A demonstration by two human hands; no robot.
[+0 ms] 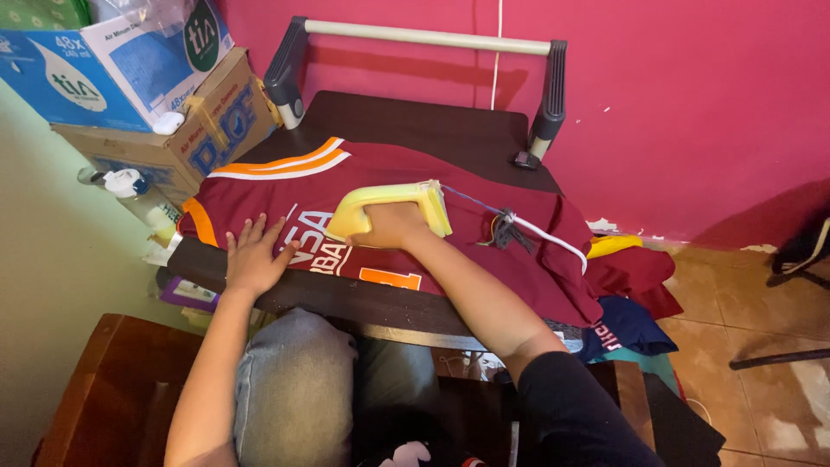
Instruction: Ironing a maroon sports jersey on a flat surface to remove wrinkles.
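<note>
1. One maroon jersey (484, 220) spread flat over one dark ironing board (415, 121), with orange-and-white trim along the far edge and white and orange lettering near the front edge.
2. One yellow iron (393, 206) standing on the middle of the jersey, sole down, just above the lettering.
3. Right hand (393, 227) wrapped around the iron's handle, fingers curled shut about it, forearm lying across the near right part of the jersey.
4. Left hand (253, 255) laid palm down on the jersey's near left part, fingers spread and flat, pinching nothing, fingertips touching the cloth beside the lettering.
5. One cord (536, 229) running from the iron's right end across the cloth, white past a dark knotted bit, toward the board's right edge.
6. One grey-and-white bar frame (424, 39) rising at the board's far end against the pink wall (674, 104).
7. Two cardboard boxes to the left of the board: one blue-and-white box (78, 73) stacked on one brown box (199, 130).
8. One spray bottle (143, 197) with a white top, just beside the board's left corner.
9. One heap of clothes (631, 303) on the floor at the right, showing yellow, maroon, dark blue and teal pieces.
10. Grey trouser knee (294, 380) under the board's near edge.
</note>
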